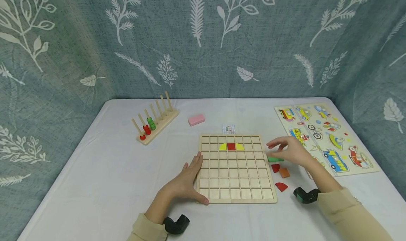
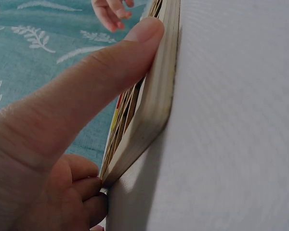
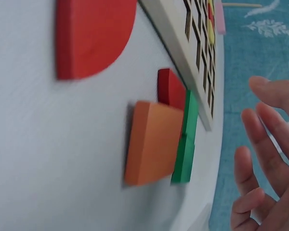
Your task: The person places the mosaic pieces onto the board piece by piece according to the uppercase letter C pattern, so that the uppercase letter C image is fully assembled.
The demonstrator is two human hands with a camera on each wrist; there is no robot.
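Note:
A wooden grid board [image 1: 234, 200] lies flat. In its second row from the back, a red square [image 1: 231, 147] sits between two yellow quarter-circle pieces [image 1: 223, 147]. My left hand [image 1: 183, 183] rests against the board's left side, fingers stretched along the edge and thumb on the near corner. The left wrist view shows that thumb [image 2: 144, 31] on the board's edge. Above the green pieces [image 1: 275, 159], right of the board, my right hand [image 1: 290, 151] hovers with loosely bent fingers, holding nothing. Beside them lie a red piece [image 1: 275, 168], an orange square [image 1: 284, 172] and a red quarter-circle [image 1: 281, 187].
A wooden peg stand [image 1: 158, 127] with red and green beads stands at the back left. Near it lie a pink block [image 1: 196, 119] and a small printed pattern card [image 1: 228, 129]. A vehicle picture puzzle [image 1: 317, 137] covers the right back, partly behind my right hand.

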